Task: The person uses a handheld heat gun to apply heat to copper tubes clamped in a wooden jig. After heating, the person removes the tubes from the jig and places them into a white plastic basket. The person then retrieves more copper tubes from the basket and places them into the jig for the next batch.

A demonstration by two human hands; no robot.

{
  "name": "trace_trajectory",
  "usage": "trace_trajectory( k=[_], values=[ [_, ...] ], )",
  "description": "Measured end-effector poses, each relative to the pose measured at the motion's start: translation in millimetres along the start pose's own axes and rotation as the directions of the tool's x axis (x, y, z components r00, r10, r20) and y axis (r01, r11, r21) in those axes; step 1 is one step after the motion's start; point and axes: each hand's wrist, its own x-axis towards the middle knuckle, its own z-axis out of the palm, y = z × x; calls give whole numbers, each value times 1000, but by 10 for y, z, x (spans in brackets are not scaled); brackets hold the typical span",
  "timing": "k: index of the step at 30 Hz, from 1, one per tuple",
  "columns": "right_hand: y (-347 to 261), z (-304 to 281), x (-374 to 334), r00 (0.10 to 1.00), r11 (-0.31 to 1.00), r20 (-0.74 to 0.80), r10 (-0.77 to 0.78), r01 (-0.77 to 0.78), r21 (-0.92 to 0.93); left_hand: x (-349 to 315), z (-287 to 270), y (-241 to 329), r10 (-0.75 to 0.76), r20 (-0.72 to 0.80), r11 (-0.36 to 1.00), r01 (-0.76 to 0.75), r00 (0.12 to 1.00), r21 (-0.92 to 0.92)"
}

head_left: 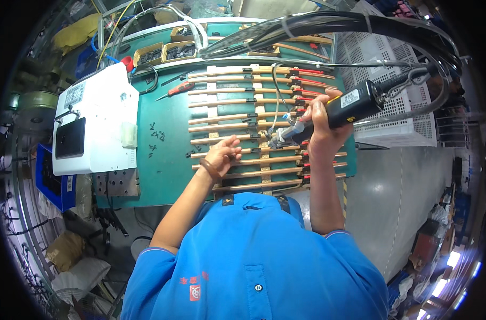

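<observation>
My right hand [326, 125] is wrapped round a black electric screwdriver [354, 104] with a cable and hoses. Its metal nose [286, 134] points left, over the middle of a row of slim wood-coloured rods [216, 127]. These rods lie side by side across pale support strips [213, 114], with small black fittings [252, 117] on them and red parts [307, 81] at their right ends. My left hand [221, 156], a brown bracelet at its wrist, rests over the nearer rods left of the tool nose. Its fingers are curled together; what they hold, if anything, is hidden.
A red-handled screwdriver [180, 88] lies on the green table [165, 125]. At the left stands a white machine [99, 122] beside a blue bin [51, 184]. Cardboard boxes [180, 51] of black parts line the back. White perforated crates [395, 128] stand right; a thick hose bundle [328, 24] arches overhead.
</observation>
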Motion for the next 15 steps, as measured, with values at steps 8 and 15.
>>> trace_trajectory(
  k=[8,15],
  values=[
    [-73,37,-100,999,999,-11,38,-38,38,-315,76,-178,25,280,989,17,960,-147],
    [-53,49,-196,998,995,45,50,-54,85,-319,107,-117,-11,159,976,-25,987,219]
  ],
)
